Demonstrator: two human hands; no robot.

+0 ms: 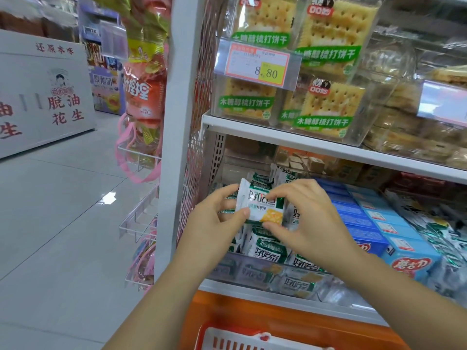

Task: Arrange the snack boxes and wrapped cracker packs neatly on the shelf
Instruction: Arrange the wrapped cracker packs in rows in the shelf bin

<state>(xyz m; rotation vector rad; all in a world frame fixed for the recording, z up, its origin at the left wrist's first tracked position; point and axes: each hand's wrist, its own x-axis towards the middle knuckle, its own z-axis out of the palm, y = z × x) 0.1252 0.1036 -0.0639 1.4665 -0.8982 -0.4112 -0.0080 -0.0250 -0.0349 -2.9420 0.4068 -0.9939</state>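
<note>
Since the pack is a small wrapped cracker, it is probably light, slick and crinkly with brittle contents, so it is best held gently by its edges rather than squeezed across the face. Both hands pinch it: the left hand has its thumb on the lower left front and fingers behind, the right hand a forefinger on the top edge and its thumb under the bottom. It is upright, face out, just above the pile on the lower shelf, left of the blue boxes.
</note>
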